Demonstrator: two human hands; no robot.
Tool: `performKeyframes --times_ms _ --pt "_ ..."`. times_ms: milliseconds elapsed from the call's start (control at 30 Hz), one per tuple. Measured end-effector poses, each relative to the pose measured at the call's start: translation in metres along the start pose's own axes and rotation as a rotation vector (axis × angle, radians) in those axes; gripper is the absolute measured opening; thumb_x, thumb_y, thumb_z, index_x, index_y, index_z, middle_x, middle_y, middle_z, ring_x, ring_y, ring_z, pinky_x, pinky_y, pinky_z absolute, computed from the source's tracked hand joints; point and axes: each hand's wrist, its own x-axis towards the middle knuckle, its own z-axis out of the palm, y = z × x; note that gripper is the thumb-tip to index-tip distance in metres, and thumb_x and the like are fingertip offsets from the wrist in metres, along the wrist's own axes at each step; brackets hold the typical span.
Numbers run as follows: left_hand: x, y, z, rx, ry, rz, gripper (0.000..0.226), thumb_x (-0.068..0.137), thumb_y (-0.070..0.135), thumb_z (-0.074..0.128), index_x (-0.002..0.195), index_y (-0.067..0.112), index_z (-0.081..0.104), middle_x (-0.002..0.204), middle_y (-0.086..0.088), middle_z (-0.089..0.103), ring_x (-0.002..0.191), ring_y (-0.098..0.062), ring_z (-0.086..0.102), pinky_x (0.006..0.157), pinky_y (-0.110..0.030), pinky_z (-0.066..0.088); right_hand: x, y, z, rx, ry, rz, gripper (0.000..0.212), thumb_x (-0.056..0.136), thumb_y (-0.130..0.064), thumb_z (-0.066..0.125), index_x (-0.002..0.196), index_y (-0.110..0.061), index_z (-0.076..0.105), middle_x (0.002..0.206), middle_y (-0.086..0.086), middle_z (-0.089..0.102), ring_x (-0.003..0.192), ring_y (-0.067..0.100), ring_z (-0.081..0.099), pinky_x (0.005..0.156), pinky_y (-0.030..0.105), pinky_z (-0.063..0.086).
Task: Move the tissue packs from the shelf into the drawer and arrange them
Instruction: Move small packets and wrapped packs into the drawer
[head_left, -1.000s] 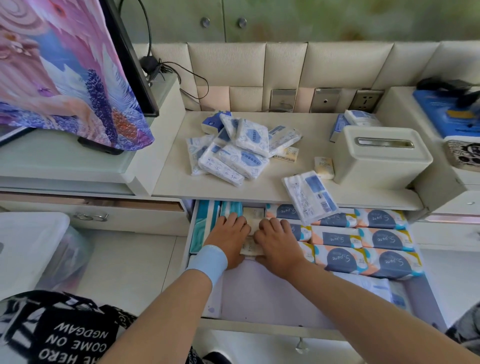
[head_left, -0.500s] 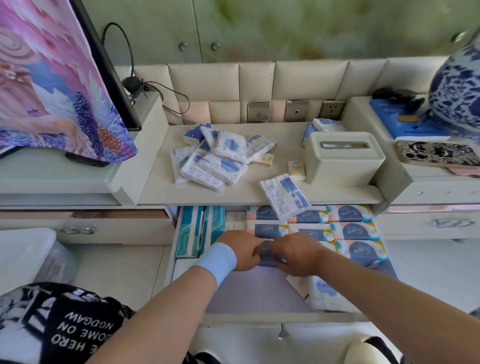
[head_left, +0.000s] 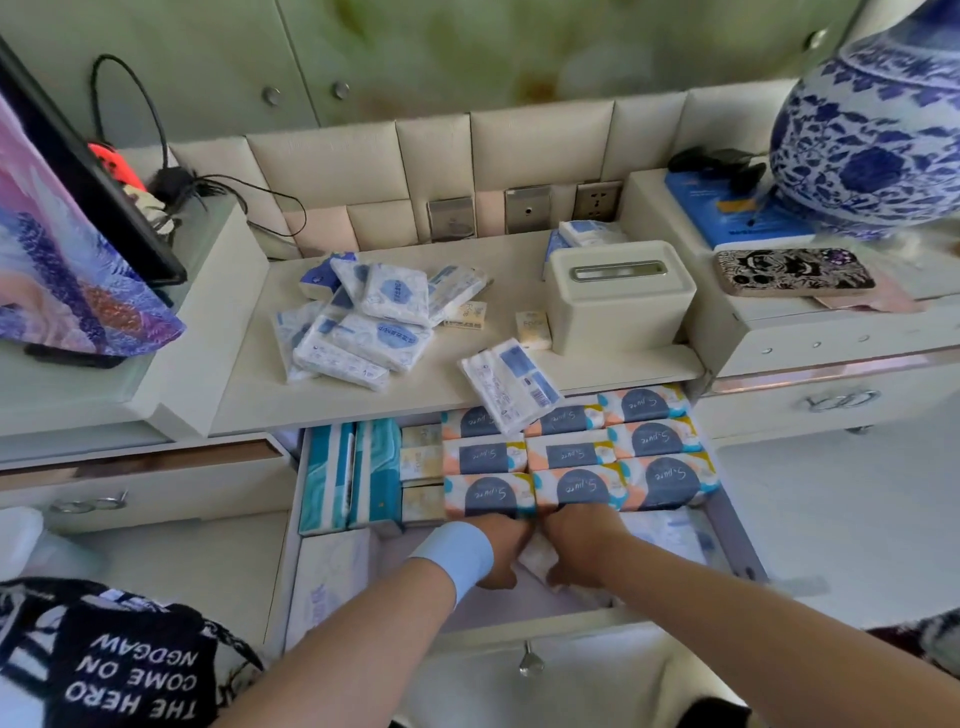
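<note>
Below the cream shelf (head_left: 260, 410), an open drawer (head_left: 735, 540) is pulled toward the viewer, its front rail running across the lower middle of the view. Rows of orange-and-navy tissue packs (head_left: 571, 457) fill the drawer's back right, packed edge to edge up to the right wall. Two teal tissue boxes (head_left: 353, 475) stand against the left wall, with small pale packs (head_left: 421, 462) wedged between them and the navy rows. Bare drawer floor shows only in the near strip, between the packed rows and the front rail; a flat white pack (head_left: 324, 582) lies at its left end.

Both forearms reach in from the bottom edge and meet at the drawer's middle. The left hand (head_left: 506, 548), with a pale blue band (head_left: 452, 553) on its wrist, and the right hand (head_left: 579, 540) sit knuckle to knuckle, fingers curled downward just in front of the nearest navy row. They appear to press on or grip a white pack (head_left: 535, 561) between them, but the fingers are hidden, so the grip cannot be told for certain.

On the shelf above, a loose heap of white-and-blue tissue packs (head_left: 363, 327) lies left of centre. One more white pack (head_left: 511, 382) hangs over the shelf's front edge, above the drawer. A cream tissue box holder (head_left: 618, 296) stands to the right, with open shelf surface between it and the heap.
</note>
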Motion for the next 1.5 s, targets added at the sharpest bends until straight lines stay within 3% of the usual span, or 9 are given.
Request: performKeyframes --times_ms 300,400,500,667,800,967,1133,1267,1500 --pt "0.000 -0.008 0.011 -0.112 -0.176 -0.042 0.043 0.086 0.039 0.068 0.126 0.026 0.061 0.124 -0.001 0.064 0.105 -0.024 0.060 0.094 -0.038 0.049 0.002 -0.019 -0.007 0.245 -0.144 -0.114 0.051 0.086 -0.046 0.070 0.130 -0.025 0.055 0.116 0.005 0.065 0.108 0.023 0.062 0.094 0.037 0.050" --pt "-0.011 -0.018 -0.005 -0.155 -0.197 -0.095 0.043 0.086 0.049 0.064 0.121 0.025 0.063 0.112 0.001 0.070 0.096 -0.020 0.065 0.084 -0.032 0.052 0.004 -0.015 -0.021 0.435 -0.216 -0.139 0.030 0.083 -0.044 0.074 0.102 -0.021 0.069 0.091 0.002 0.076 0.081 0.015 0.073 0.079 0.027 0.057" --pt "-0.023 -0.033 -0.029 -0.339 -0.234 -0.107 0.036 0.089 0.039 0.064 0.119 0.020 0.063 0.095 0.003 0.075 0.084 -0.013 0.071 0.076 -0.025 0.054 -0.003 -0.012 -0.045 0.513 -0.090 -0.169 0.023 0.082 -0.043 0.073 0.083 -0.021 0.068 0.068 0.000 0.072 0.065 0.015 0.072 0.066 0.026 0.056" --pt "-0.045 -0.061 -0.071 -0.500 0.069 -0.099 0.008 0.090 0.029 0.061 0.098 0.027 0.062 0.089 0.005 0.070 0.079 -0.010 0.071 0.072 -0.026 0.056 -0.018 -0.006 -0.081 0.466 0.426 -0.175 0.031 0.089 -0.048 0.058 0.109 -0.026 0.066 0.101 0.001 0.070 0.093 0.023 0.064 0.076 0.034 0.053" --pt "-0.061 -0.079 -0.108 -0.498 0.320 -0.152 0.026 0.090 0.031 0.060 0.115 0.023 0.060 0.107 -0.003 0.066 0.097 -0.022 0.066 0.083 -0.032 0.050 -0.005 0.005 -0.104 0.322 0.712 -0.084 0.045 0.094 -0.044 0.050 0.134 -0.025 0.052 0.127 0.002 0.058 0.109 0.026 0.060 0.079 0.036 0.049" --pt "-0.089 -0.095 -0.153 -0.278 0.386 -0.265 0.046 0.097 0.032 0.052 0.142 0.023 0.045 0.143 -0.005 0.048 0.125 -0.026 0.049 0.093 -0.029 0.040 0.017 0.014 -0.124 0.171 0.420 0.126 0.080 0.085 -0.066 0.054 0.150 -0.030 0.024 0.144 0.011 0.033 0.124 0.033 0.045 0.096 0.046 0.045" --pt "-0.096 -0.118 -0.175 -0.127 0.366 -0.319 0.050 0.099 0.035 0.050 0.146 0.023 0.040 0.152 -0.002 0.039 0.134 -0.024 0.042 0.100 -0.028 0.036 0.043 -0.005 -0.123 0.117 0.391 0.062 0.070 0.090 -0.046 0.063 0.147 -0.033 0.025 0.151 0.010 0.024 0.132 0.034 0.031 0.101 0.050 0.043" --pt "-0.083 -0.130 -0.184 -0.130 0.382 -0.313 0.050 0.098 0.035 0.050 0.146 0.025 0.041 0.148 -0.004 0.043 0.130 -0.026 0.045 0.096 -0.029 0.039 0.060 -0.012 -0.130 0.173 0.458 -0.034 0.064 0.090 -0.021 0.065 0.144 -0.036 0.033 0.150 0.001 0.028 0.132 0.027 0.030 0.104 0.047 0.041" --pt "-0.047 -0.139 -0.201 -0.170 0.433 -0.233 0.031 0.099 0.030 0.044 0.129 0.035 0.050 0.124 -0.003 0.055 0.101 -0.027 0.057 0.084 -0.033 0.049 0.078 0.024 -0.201 0.170 0.481 -0.057 0.043 0.094 -0.034 0.051 0.137 -0.032 0.048 0.142 0.002 0.048 0.123 0.025 0.052 0.097 0.040 0.048"
